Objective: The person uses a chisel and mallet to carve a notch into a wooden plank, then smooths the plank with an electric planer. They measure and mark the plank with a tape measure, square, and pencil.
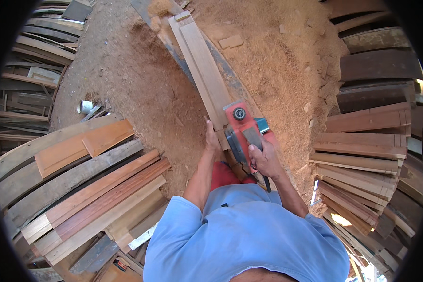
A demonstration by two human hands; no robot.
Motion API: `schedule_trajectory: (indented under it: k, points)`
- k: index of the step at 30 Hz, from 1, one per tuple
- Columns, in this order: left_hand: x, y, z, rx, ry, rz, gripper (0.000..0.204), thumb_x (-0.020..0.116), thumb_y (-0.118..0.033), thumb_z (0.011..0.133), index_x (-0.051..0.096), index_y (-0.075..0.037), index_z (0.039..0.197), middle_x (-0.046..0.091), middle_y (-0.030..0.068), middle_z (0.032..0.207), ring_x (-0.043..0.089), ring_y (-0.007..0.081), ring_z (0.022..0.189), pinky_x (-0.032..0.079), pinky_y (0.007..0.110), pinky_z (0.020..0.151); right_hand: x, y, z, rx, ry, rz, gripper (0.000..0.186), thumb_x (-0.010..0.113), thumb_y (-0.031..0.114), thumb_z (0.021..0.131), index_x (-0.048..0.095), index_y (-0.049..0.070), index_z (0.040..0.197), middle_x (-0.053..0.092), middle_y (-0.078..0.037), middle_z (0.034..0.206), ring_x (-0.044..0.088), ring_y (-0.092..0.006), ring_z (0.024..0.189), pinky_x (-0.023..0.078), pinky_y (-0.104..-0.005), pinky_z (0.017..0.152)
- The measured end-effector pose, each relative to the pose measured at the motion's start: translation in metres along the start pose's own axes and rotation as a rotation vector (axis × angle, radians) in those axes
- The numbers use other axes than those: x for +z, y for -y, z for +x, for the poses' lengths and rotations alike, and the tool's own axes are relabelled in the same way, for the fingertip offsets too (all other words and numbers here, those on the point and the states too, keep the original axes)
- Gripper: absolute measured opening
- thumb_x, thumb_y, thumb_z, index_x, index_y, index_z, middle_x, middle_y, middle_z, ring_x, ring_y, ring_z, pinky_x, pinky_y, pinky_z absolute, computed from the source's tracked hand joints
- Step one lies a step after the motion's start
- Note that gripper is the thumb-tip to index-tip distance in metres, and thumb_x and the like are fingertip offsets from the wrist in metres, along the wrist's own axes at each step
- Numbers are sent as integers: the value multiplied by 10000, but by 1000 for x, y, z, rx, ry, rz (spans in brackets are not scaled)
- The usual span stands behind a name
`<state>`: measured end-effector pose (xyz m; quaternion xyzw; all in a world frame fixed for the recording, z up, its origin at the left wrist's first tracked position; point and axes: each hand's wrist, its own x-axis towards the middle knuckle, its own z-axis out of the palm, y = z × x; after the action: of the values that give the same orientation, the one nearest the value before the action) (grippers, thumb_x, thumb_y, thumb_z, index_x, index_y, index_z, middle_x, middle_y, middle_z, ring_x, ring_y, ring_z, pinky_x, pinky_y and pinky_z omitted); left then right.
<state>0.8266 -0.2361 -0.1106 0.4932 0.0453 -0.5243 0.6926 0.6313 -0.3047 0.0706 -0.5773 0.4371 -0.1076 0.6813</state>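
Observation:
My right hand [265, 157] is wrapped round the handle of a red electric planer [242, 126]. The planer has a dark knob on top and a teal part at its right side; it sits at the near end of a long pale wooden board [199, 61]. My left hand [212, 140] grips the board's left edge beside the planer, its fingers partly hidden. The board, with a stepped face, points away from me and rests along a worn, dusty plank [230, 77]. The planer's underside is hidden.
Sawdust and shavings [286, 70] cover the ground, with small offcuts [231, 41] beyond the board. Stacked boards [108, 188] lie at my left, more stacks [357, 145] at my right. A white cup-like container [85, 107] lies on the ground at left.

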Motion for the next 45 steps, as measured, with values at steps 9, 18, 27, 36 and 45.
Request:
schedule_trajectory:
  k: [9, 18, 27, 36, 45]
  points:
    - [-56, 16, -7, -246, -244, -90, 842, 275, -687, 1030, 6, -209, 1670, 326, 253, 1618, 430, 410, 1412, 336, 541, 1176, 30, -34, -19, -17, -28, -168, 703, 593, 600, 937, 598, -92, 1065, 659, -258, 850, 684, -371, 814, 526, -462, 762]
    - [-141, 67, -45, -466, -392, 343, 534, 355, -575, 1070, 464, -160, 1388, 559, 41, 994, 504, 153, 767, 468, 353, 707, 50, -9, 26, -76, -125, -171, 704, 595, 592, 943, 600, -99, 1072, 661, -280, 857, 695, -390, 821, 526, -464, 752]
    - [-153, 76, -48, -427, -214, 566, 703, 342, -538, 1069, 243, -119, 1624, 547, 190, 1429, 576, 312, 1192, 444, 464, 1045, 61, 19, 81, -200, -183, -201, 655, 573, 591, 976, 608, -61, 1022, 616, -190, 749, 648, -319, 742, 509, -429, 704]
    - [-161, 78, -43, -416, -225, 534, 688, 347, -549, 1079, 282, -110, 1604, 568, 172, 1391, 580, 290, 1160, 468, 439, 979, 68, 34, 132, -229, -206, -198, 602, 573, 572, 986, 610, -29, 1004, 587, -118, 728, 595, -236, 720, 485, -403, 678]
    - [-178, 83, -49, -357, -258, 558, 638, 354, -517, 1083, 322, -134, 1592, 584, 174, 1372, 599, 260, 1065, 490, 394, 889, 69, 68, 177, -199, -174, -238, 669, 567, 582, 971, 632, -74, 1084, 691, -235, 816, 704, -392, 829, 523, -461, 777]
